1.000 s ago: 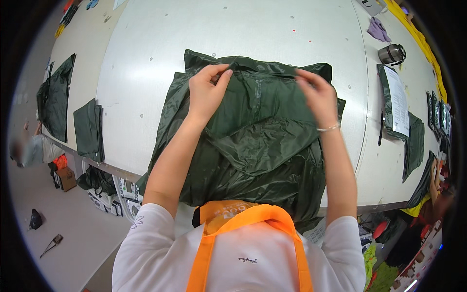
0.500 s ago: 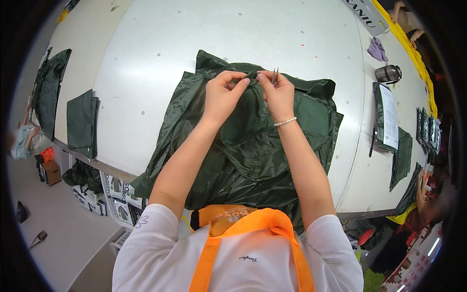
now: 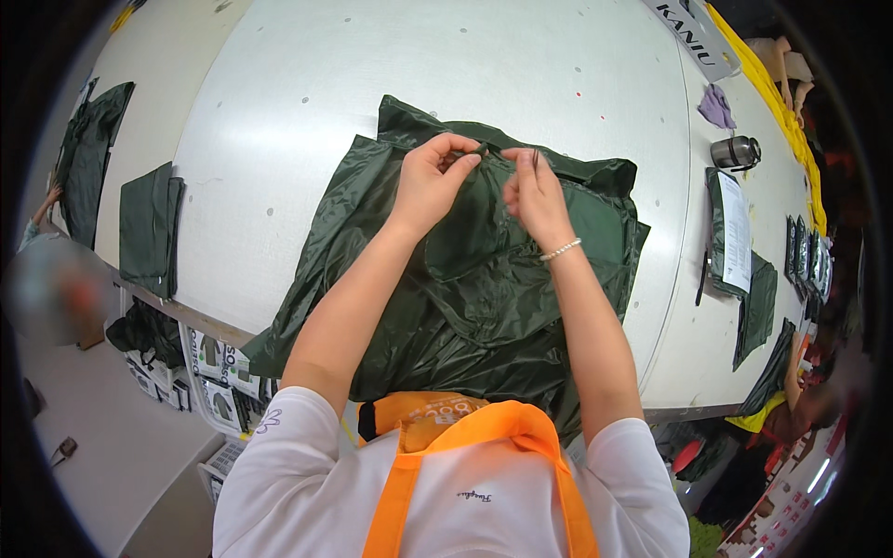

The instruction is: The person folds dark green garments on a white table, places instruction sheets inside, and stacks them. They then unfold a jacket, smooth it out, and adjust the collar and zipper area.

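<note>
A dark green, shiny waterproof garment (image 3: pixel 493 288) lies spread and creased on the table in front of me. My left hand (image 3: pixel 431 181) pinches a bit of its upper edge between thumb and fingers. Just to the right, my right hand (image 3: pixel 535 195) is closed, with the slim metal tip of what look like thread snips (image 3: pixel 535 158) showing at its fingertips. Most of that tool is hidden in the palm. A small gap separates the hands above the garment's upper edge.
Folded green pieces (image 3: pixel 149 232) lie on the table (image 3: pixel 279 56) at left. On the right are a purple cloth (image 3: pixel 715 106), a metal mug (image 3: pixel 735 152), a paper sheet (image 3: pixel 734 232) on green fabric and several packed bundles. Co-workers are at both sides.
My right hand has turned and drawn slightly right, away from my left, and the tool's tip shows less. My left hand keeps its pinch. At far left a person has come closer.
</note>
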Demonstrator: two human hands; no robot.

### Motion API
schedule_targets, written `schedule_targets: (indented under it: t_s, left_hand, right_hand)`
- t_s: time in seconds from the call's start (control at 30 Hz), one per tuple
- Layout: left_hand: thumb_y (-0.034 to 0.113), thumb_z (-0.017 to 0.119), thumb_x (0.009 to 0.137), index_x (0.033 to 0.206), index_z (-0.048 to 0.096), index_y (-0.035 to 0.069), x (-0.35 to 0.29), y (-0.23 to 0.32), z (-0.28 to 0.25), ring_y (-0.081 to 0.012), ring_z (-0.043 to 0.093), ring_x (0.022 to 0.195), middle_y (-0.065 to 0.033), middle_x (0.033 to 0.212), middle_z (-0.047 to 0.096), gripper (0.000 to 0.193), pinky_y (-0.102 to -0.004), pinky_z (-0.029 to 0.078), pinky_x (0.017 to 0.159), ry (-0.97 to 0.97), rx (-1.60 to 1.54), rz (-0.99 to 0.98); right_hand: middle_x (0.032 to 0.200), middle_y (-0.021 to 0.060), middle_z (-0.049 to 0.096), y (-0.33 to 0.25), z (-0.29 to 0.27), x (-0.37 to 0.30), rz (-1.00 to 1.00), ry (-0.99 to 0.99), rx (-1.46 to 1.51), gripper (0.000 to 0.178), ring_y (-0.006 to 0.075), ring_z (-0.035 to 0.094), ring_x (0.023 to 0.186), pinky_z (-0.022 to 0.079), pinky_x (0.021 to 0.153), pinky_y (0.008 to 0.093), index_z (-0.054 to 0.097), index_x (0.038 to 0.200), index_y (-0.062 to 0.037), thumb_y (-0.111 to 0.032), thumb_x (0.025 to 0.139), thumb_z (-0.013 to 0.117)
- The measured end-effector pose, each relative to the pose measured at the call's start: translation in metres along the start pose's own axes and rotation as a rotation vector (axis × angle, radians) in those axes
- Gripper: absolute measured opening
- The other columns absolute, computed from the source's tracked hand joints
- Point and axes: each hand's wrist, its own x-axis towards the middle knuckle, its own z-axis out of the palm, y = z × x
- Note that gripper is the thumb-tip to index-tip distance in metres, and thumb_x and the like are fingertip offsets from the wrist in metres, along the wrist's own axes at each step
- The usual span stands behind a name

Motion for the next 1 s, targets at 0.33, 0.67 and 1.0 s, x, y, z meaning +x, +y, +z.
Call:
schedule_targets:
  t_s: [0.33, 0.67, 1.0]
  left_hand:
    - [0.002, 0.06, 0.084, 0.098, 0.064, -0.001, -0.001, 0.004, 0.003, -0.0053, 0.057, 0.077, -0.001, 0.087, 0.065, 0.015, -0.0188, 0.045, 0.069, -0.028, 0.02, 0.027]
    - [0.001, 0.059, 0.084, 0.097, 0.064, -0.001, -0.002, 0.008, 0.003, -0.005, 0.056, 0.075, -0.0001, 0.085, 0.064, 0.014, -0.0191, 0.045, 0.069, -0.052, 0.033, 0.047]
    - [0.003, 0.061, 0.084, 0.098, 0.063, 0.0, 0.013, -0.006, -0.02, -0.0082, 0.059, 0.079, -0.0036, 0.09, 0.067, 0.015, -0.0214, 0.046, 0.073, 0.09, 0.001, 0.019]
  right_hand:
    - [0.081, 0.0046, 0.056, -0.002, -0.016, -0.007, -0.239, -0.1, -0.109, 0.026, 0.0109, 0.05, 0.069, 0.043, 0.065, 0.0247, 0.049, 0.097, -0.0006, -0.024, 0.089, 0.059]
    - [0.081, 0.0045, 0.058, -0.001, -0.007, 0.005, -0.318, -0.031, -0.092, 0.02, 0.0108, 0.054, 0.074, 0.046, 0.069, 0.0247, 0.052, 0.09, -0.0011, -0.017, 0.085, 0.064]
    - [0.083, 0.0028, 0.06, 0.019, -0.032, 0.003, -0.295, 0.18, -0.089, 0.024, 0.0097, 0.055, 0.075, 0.046, 0.068, 0.0235, 0.058, 0.092, -0.0033, -0.02, 0.081, 0.07]
